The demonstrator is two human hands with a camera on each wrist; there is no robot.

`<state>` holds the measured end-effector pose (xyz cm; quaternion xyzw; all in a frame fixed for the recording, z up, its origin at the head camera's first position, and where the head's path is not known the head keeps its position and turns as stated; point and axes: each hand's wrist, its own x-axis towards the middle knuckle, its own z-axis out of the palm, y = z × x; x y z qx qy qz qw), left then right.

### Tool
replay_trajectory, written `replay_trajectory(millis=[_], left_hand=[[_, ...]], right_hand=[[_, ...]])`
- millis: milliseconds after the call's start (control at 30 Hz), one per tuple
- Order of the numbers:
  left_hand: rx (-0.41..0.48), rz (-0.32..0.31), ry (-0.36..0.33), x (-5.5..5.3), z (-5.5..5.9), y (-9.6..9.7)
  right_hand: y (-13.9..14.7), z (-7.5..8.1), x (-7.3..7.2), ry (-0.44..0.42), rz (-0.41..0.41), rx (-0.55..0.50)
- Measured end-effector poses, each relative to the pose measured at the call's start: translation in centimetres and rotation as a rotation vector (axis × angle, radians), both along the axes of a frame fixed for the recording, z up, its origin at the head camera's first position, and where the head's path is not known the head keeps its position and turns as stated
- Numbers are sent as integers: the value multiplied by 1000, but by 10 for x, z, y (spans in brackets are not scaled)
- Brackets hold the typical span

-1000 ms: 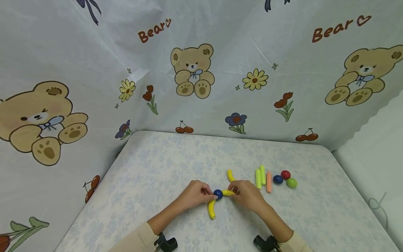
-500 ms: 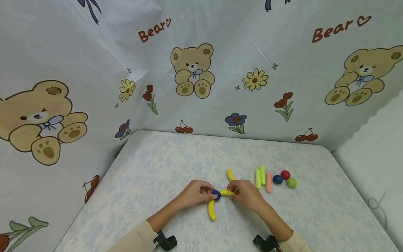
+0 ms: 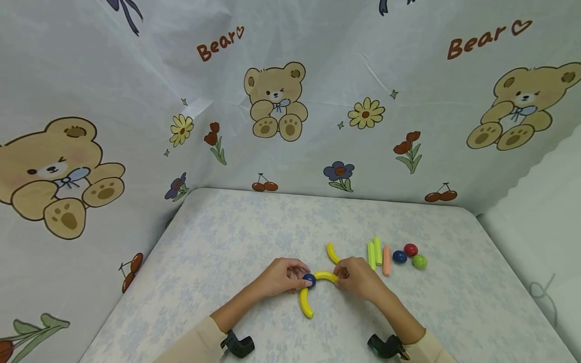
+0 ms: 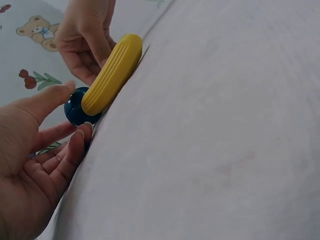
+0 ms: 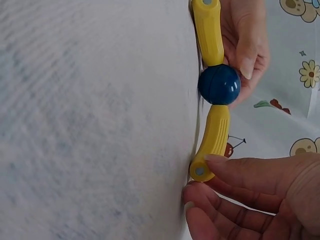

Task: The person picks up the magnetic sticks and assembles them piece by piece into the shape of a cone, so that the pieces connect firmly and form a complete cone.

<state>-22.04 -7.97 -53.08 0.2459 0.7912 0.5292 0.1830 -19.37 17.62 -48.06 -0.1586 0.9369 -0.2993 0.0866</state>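
"The blue ball [image 3: 310, 278] is sitting farther left than a second ago; who's holding it?"
"The left hand [image 3: 280, 277] is pinching it over the tabletop [image 3: 254, 227]; the right hand's fingers [image 5: 250, 175] are clamping an adjoining yellow stick's [image 3: 325, 275] far end"

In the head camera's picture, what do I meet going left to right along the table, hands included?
Left hand, blue ball it holds, yellow piece, right hand pinching it, two lime sticks, orange stick, second blue ball, red ball, green ball.
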Motion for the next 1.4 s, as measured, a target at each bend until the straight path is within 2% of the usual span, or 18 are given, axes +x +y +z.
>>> replay_trajectory(millis=[200, 500, 667, 867, 1033, 1200, 1400], left_hand=[[0, -37, 36, -1, -4, -3], [38, -24, -1, -2, -3, -5], [47, -59, -5, -6, -3, -9], [70, -95, -22, -9, -7, -12], [73, -100, -20, -10, -7, -9], [71, -96, -24, -9, -5, -9], [57, -79, -23, -6, -7, -12]], right_hand=[[-1, -3, 1, 21, -5, -6], [-3, 0, -1, 25, -34, -16], [-2, 10, 0, 28, -31, 1], [6, 26, 5, 54, -63, 10], [21, 32, 8, 113, -89, 21], [41, 35, 13, 188, -78, 26], [68, 35, 21, 290, -111, -24]])
